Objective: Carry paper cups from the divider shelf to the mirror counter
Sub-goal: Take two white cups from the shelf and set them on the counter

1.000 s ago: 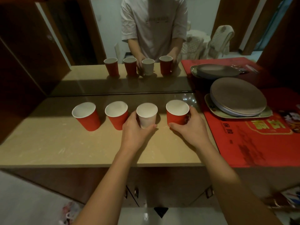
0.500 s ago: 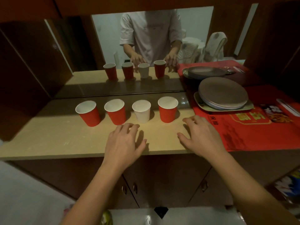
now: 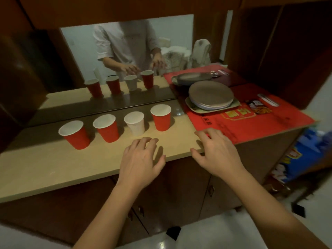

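Several paper cups stand upright in a row on the beige mirror counter (image 3: 45, 164): a red cup (image 3: 75, 135) at the left, a second red cup (image 3: 106, 129), a white cup (image 3: 135, 124), and a red cup (image 3: 161, 118) at the right. My left hand (image 3: 142, 159) hovers over the counter's front edge, below the white cup, fingers spread and empty. My right hand (image 3: 215, 151) is at the counter's edge beside the red mat, also empty with fingers apart. Neither hand touches a cup.
A mirror (image 3: 125, 56) behind the counter reflects the cups and a person. To the right, a red mat (image 3: 269, 123) carries a stack of grey plates (image 3: 211, 96) and a snack packet (image 3: 258, 107). Brown cabinet doors (image 3: 179, 194) lie below; blue packaging (image 3: 301, 159) sits at the lower right.
Both hands let go of the white cup and the rightmost red cup and drew back to the counter's front edge. The view has pulled back and swung to the right.
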Demonstrator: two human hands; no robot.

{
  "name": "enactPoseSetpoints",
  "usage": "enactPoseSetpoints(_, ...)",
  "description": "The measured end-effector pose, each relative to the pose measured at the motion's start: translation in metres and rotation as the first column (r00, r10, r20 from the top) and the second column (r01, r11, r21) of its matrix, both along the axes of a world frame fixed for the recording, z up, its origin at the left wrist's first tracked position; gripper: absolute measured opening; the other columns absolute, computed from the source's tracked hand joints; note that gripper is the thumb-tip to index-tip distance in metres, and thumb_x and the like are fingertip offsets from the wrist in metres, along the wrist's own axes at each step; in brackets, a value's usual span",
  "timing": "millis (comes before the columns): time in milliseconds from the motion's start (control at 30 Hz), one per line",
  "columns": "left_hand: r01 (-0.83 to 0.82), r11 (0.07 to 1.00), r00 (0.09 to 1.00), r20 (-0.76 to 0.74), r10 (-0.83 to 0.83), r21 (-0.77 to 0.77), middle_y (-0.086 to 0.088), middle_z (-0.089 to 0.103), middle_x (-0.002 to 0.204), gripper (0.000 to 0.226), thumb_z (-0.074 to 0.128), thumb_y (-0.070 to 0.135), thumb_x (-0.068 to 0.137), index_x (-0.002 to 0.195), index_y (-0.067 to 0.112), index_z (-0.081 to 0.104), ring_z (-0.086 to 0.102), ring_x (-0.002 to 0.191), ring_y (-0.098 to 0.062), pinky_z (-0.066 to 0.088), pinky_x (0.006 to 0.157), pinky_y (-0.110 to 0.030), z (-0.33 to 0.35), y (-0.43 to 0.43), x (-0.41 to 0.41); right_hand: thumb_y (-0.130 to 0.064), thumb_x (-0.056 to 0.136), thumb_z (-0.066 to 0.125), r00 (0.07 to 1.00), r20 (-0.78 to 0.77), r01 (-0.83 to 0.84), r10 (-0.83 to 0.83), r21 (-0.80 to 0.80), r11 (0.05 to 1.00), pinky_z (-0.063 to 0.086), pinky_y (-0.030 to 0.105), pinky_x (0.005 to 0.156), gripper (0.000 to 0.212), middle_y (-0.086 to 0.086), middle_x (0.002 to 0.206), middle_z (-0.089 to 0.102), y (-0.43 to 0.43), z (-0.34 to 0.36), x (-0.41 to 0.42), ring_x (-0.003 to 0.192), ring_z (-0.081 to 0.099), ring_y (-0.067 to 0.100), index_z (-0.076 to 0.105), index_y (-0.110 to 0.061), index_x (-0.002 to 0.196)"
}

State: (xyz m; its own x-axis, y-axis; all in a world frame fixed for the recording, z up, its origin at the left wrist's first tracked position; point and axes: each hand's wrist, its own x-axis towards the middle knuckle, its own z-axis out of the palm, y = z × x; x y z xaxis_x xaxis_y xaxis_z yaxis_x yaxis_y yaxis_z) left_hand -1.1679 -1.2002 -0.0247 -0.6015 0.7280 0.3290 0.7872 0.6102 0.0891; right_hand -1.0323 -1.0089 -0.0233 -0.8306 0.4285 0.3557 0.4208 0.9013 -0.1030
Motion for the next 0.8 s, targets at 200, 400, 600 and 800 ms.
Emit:
enactPoseSetpoints(200,0.246,0.968,0.969,0.027,-0.247,0.045,0.002,0.059,0.125,0.053,0.048,0.055,0.087,0.129,0.024,0.054,0.051,0.114,-0.017,0.047,0.089,-0.035,-0.009,0.011,0.019,-0.052,0.080,0.050,0.967,-0.035,0.251,-0.253,-0.047,0.967,0.045,0.041,0.088,0.056,0.007,0.115,0.057,-0.037,-0.011,0.058,0.109,0.051,0.028,0.055,-0.017,0.124)
enactPoseSetpoints(400,0.506,0.862,0.861,0.036,-0.507,0.023,0.001,0.059,0.123,0.052,0.050,0.053,0.086,0.128,0.022,0.055,0.053,0.114,-0.020,0.048,0.087,-0.039,-0.020,0.026,0.065,-0.049,0.081,0.053,0.853,-0.003,0.520,-0.522,-0.081,0.851,0.047,0.039,0.085,0.055,0.007,0.113,0.058,-0.083,-0.028,0.137,0.107,0.052,0.027,0.057,-0.017,0.125)
enactPoseSetpoints(600,0.716,0.698,0.696,0.056,-0.716,0.020,0.000,0.060,0.123,0.053,0.050,0.052,0.084,0.127,0.022,0.058,0.053,0.114,-0.023,0.046,0.084,-0.039,-0.030,0.047,0.136,-0.046,0.079,0.054,0.683,-0.001,0.726,-0.730,-0.102,0.680,0.048,0.038,0.083,0.049,0.005,0.111,0.061,-0.122,-0.034,0.220,0.105,0.056,0.026,0.060,-0.018,0.119)
enactPoseSetpoints(800,0.835,0.550,0.547,0.078,-0.833,0.011,0.002,0.059,0.125,0.055,0.047,0.055,0.086,0.130,0.023,0.055,0.051,0.116,-0.021,0.045,0.087,-0.038,-0.044,0.075,0.207,-0.048,0.083,0.052,0.534,0.065,0.841,-0.843,-0.146,0.521,0.046,0.039,0.091,0.057,0.005,0.123,0.058,-0.137,-0.046,0.288,0.115,0.051,0.024,0.053,-0.018,0.132)
